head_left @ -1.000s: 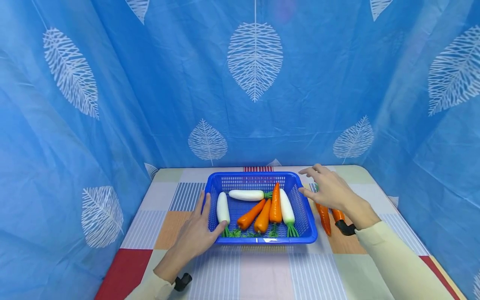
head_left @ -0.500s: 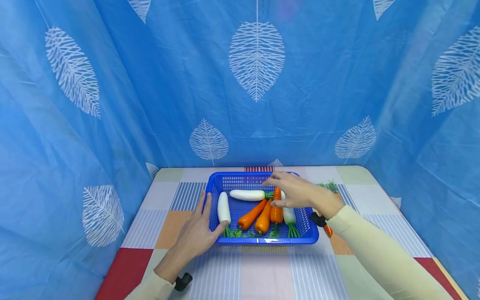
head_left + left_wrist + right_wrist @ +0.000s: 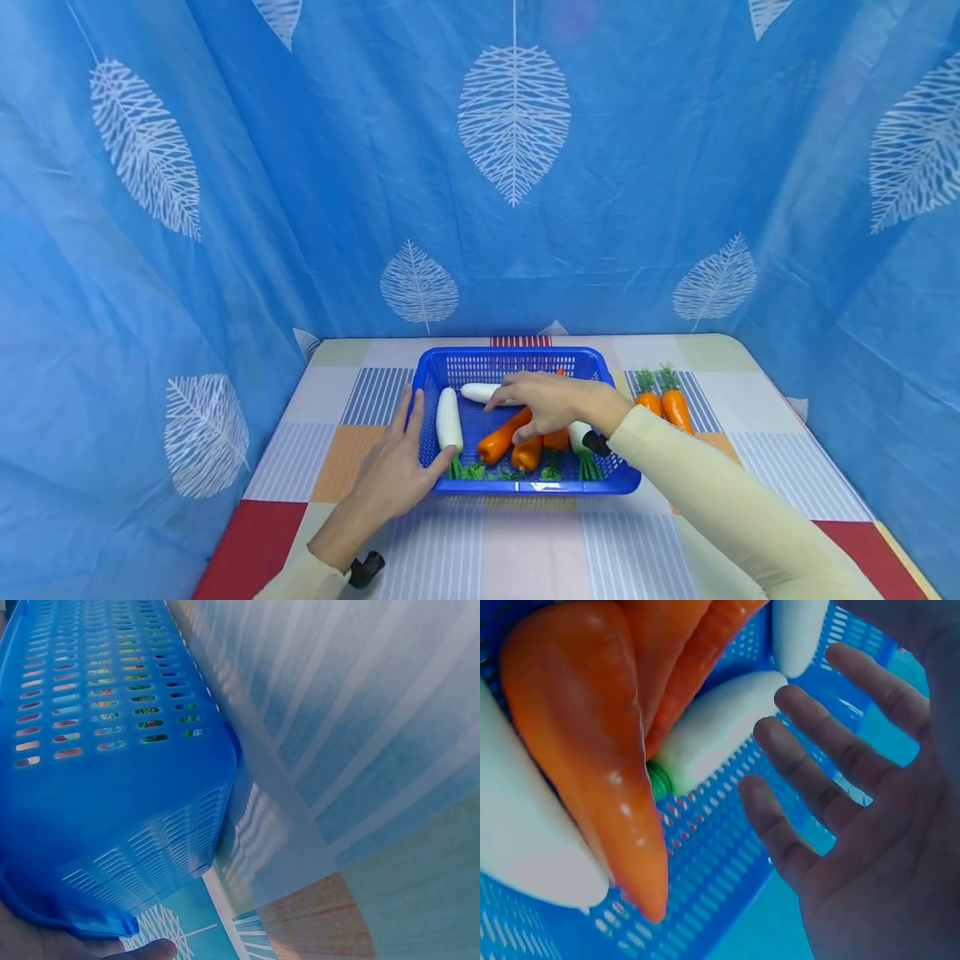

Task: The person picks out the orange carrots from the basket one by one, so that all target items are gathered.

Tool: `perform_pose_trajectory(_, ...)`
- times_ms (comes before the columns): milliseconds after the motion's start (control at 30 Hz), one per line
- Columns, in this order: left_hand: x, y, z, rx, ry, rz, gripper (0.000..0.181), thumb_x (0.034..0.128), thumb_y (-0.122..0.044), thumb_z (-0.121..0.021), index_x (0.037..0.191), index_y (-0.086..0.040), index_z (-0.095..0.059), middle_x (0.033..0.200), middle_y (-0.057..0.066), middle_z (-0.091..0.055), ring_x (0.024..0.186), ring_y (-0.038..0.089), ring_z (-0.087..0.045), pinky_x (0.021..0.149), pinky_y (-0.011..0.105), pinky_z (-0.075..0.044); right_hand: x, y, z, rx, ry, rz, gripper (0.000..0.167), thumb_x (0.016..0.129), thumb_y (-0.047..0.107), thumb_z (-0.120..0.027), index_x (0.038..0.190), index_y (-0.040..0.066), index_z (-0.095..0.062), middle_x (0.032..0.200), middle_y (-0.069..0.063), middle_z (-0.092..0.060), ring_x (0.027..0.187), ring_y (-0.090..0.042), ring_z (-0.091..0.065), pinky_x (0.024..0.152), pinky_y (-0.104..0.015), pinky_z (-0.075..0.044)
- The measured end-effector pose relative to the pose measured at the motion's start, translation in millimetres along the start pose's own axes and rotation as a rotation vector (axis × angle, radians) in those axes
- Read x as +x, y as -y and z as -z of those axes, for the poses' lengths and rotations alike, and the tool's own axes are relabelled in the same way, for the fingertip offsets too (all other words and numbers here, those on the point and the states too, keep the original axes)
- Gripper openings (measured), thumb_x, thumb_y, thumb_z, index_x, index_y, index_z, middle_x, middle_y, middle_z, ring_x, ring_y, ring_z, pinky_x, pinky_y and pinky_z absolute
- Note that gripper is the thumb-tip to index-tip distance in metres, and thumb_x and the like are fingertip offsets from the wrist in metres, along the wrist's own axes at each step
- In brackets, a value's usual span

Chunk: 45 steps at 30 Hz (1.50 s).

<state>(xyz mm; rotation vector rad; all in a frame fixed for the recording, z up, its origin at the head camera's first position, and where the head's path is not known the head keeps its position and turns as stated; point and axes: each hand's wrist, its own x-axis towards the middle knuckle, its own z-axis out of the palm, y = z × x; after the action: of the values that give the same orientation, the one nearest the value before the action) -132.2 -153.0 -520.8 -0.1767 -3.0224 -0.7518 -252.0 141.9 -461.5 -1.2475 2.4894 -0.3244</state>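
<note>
The right hand is held over the blue basket, its four fingers spread and apart, with nothing gripped; whether the thumb touches a carrot cannot be told. Beneath it, three orange carrots are partly covered, laid side by side inside the basket. The left hand is placed at the basket's left side, with straight, parted fingers and the thumb angled inward over the rim.

Around the carrots, three white radishes are contained: the left radish along the left wall, the rear radish crosswise and partly hidden, the right radish largely covered by the right arm. Outside, to the right, two loose carrots are seen on the patchwork tablecloth. Behind, a blue curtain is patterned with white leaves.
</note>
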Motion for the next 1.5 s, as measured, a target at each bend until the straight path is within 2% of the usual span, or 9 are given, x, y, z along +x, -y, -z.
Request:
perform_pose_trajectory(100,-0.3,0.4,-0.2,-0.002,-0.001,-0.005,0.111,0.1097,-0.068,-0.067,0.189,-0.011,-0.014,0.198,0.020,-0.006,0.157,0.060,-0.059,0.111,0.075,-0.063,6.0,0,-3,0.030,0.028,0.022,0.054,0.106,0.033,-0.088,0.157,0.020,-0.074,0.155,-0.011,-0.071,0.143,-0.034,-0.067,0.130,-0.060,-0.055)
perform_pose_trajectory(233,0.4,0.5,-0.1,-0.007,-0.010,-0.014,0.110,0.1097,-0.067,-0.068,0.188,-0.011,-0.015,0.198,0.020,-0.007,0.156,0.060,-0.060,0.110,0.076,-0.064,12.9,2,-6,0.078,0.061,0.022,0.053,0.108,0.031,-0.087,0.158,0.020,-0.073,0.160,-0.009,-0.071,0.147,-0.034,-0.066,0.132,-0.059,-0.054)
perform_pose_trajectory(367,0.7,0.1,-1.4,-0.003,-0.009,-0.017,0.109,0.1096,-0.065,-0.069,0.188,-0.010,-0.017,0.198,0.020,-0.008,0.157,0.061,-0.059,0.108,0.077,-0.064,17.8,3,-11,0.116,0.109,-0.009,0.052,0.108,0.029,-0.087,0.158,0.023,-0.073,0.161,-0.005,-0.071,0.148,-0.031,-0.067,0.132,-0.058,-0.054)
perform_pose_trajectory(533,-0.1,-1.9,-3.4,-0.005,-0.010,-0.017,0.108,0.1098,-0.064,-0.070,0.188,-0.010,-0.018,0.198,0.020,-0.009,0.157,0.061,-0.059,0.107,0.076,-0.065,23.9,2,-20,0.103,0.145,-0.018,0.049,0.106,0.026,-0.088,0.153,0.028,-0.076,0.157,0.001,-0.074,0.148,-0.027,-0.068,0.133,-0.054,-0.054)
perform_pose_trajectory(700,-1.9,-2.8,-4.0,0.001,-0.013,-0.027,0.107,0.1101,-0.064,-0.069,0.187,-0.008,-0.020,0.198,0.021,-0.011,0.152,0.060,-0.063,0.102,0.073,-0.068,29.5,1,-26,0.102,0.158,-0.010,0.043,0.106,0.023,-0.088,0.148,0.031,-0.079,0.148,0.006,-0.080,0.139,-0.021,-0.073,0.130,-0.050,-0.057)
perform_pose_trajectory(833,-1.9,-2.5,-4.0,0.003,-0.012,-0.029,0.107,0.1102,-0.064,-0.069,0.187,-0.008,-0.019,0.198,0.021,-0.010,0.153,0.060,-0.063,0.099,0.072,-0.069,32.2,-1,-29,0.113,0.164,-0.010,0.039,0.107,0.022,-0.087,0.144,0.032,-0.080,0.142,0.010,-0.082,0.127,-0.012,-0.073,0.128,-0.046,-0.059)
perform_pose_trajectory(1033,-1.0,-2.2,-3.3,0.005,-0.014,-0.026,0.108,0.1106,-0.064,-0.069,0.188,-0.009,-0.017,0.198,0.020,-0.009,0.156,0.060,-0.059,0.106,0.075,-0.066,31.8,-3,-29,0.099,0.143,-0.011,0.036,0.107,0.023,-0.088,0.140,0.035,-0.081,0.136,0.012,-0.081,0.117,-0.007,-0.069,0.125,-0.046,-0.061)
perform_pose_trajectory(1267,-2.1,-1.6,-3.0,0.009,-0.009,-0.014,0.108,0.1107,-0.064,-0.069,0.188,-0.009,-0.017,0.198,0.020,-0.008,0.157,0.060,-0.059,0.108,0.077,-0.064,30.3,-3,-28,0.128,0.093,0.020,0.034,0.107,0.023,-0.087,0.139,0.033,-0.080,0.135,0.011,-0.079,0.120,-0.009,-0.068,0.124,-0.045,-0.061)
perform_pose_trajectory(1500,-1.8,-0.6,-1.2,0.024,-0.009,-0.002,0.109,0.1099,-0.068,-0.066,0.188,-0.010,-0.016,0.198,0.020,-0.009,0.155,0.059,-0.061,0.104,0.071,-0.068,25.8,-3,-18,0.160,0.001,0.036,0.034,0.108,0.025,-0.087,0.141,0.029,-0.079,0.140,0.008,-0.079,0.126,-0.014,-0.070,0.124,-0.047,-0.060)
